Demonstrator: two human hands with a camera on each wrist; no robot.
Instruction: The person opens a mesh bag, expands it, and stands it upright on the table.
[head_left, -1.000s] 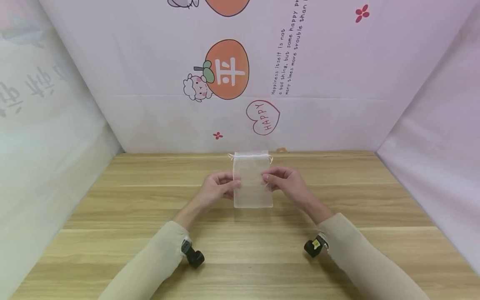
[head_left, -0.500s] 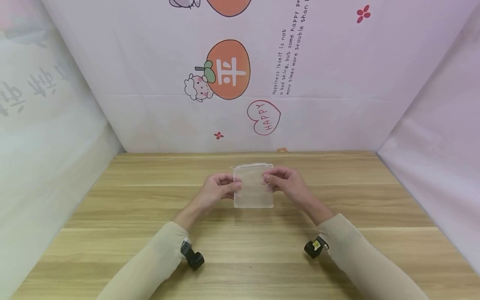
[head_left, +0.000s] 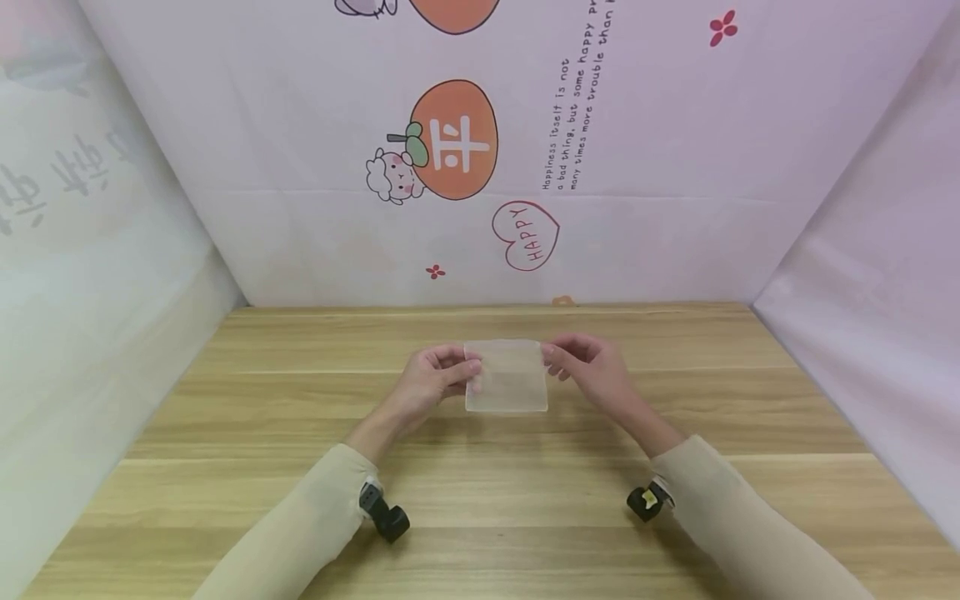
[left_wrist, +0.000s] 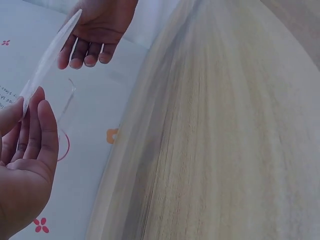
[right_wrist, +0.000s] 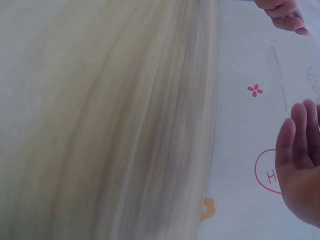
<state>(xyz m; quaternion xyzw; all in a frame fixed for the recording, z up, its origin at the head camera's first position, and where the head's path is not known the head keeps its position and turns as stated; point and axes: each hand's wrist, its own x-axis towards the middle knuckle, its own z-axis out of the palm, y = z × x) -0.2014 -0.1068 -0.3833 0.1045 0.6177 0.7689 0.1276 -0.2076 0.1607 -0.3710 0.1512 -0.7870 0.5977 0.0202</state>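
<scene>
A sheer white drawstring pouch (head_left: 510,375) is held up over the table between both hands. Its string end is tipped back, out of sight in the head view; a pale cord line (right_wrist: 279,70) shows in the right wrist view. My left hand (head_left: 435,373) pinches the left edge between thumb and fingers, also seen in the left wrist view on the pouch (left_wrist: 47,57). At the upper right edge, my right hand (head_left: 588,367) holds the border by its fingertips, with the other fingers loosely extended. Its thumb contact is hidden in both wrist views.
The wood-grain table (head_left: 480,492) spreads beneath the hands. A printed white cloth wall (head_left: 637,242) rises along its back edge, with pale cloth walls at left and right. Each wrist carries a black camera (head_left: 390,521).
The pouch's string end has tipped back, so its face looks shorter. My right hand has shifted outward to the right edge; the left hand has stayed nearly still.
</scene>
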